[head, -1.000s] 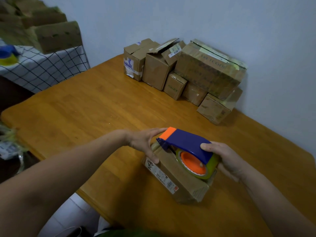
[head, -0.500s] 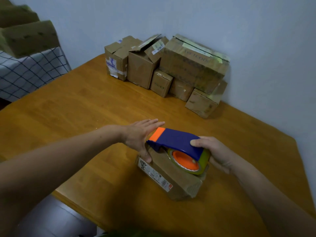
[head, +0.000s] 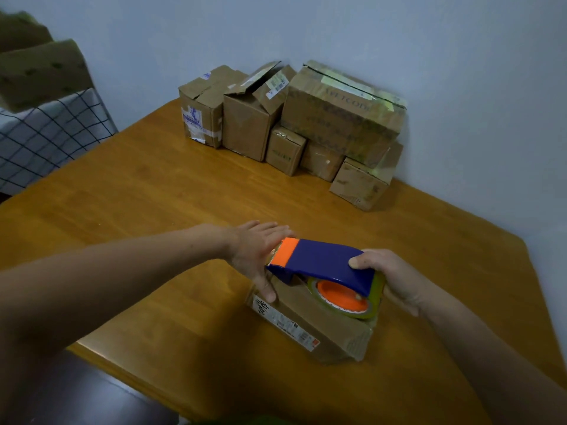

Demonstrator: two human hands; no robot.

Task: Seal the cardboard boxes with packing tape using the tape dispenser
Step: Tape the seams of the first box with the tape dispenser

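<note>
A small cardboard box [head: 319,329] with a white label on its near side lies on the wooden table [head: 159,197]. On top of it sits a blue and orange tape dispenser [head: 325,265] holding a roll of clear tape [head: 343,297]. My right hand [head: 386,277] grips the dispenser's rear end and roll. My left hand [head: 254,253] lies flat with straight fingers on the box's far left end, thumb pressing the near edge, right beside the dispenser's orange nose.
Several cardboard boxes [head: 343,118] are stacked against the wall at the back of the table, one with open flaps [head: 245,124]. A checked cloth [head: 46,136] with more cartons on it lies at the left. The table's near edge runs below the box.
The view has shifted, so the stacked boxes sit further left. My left hand's fingers have straightened and flattened over the box end. The dispenser stays on the box in my right hand.
</note>
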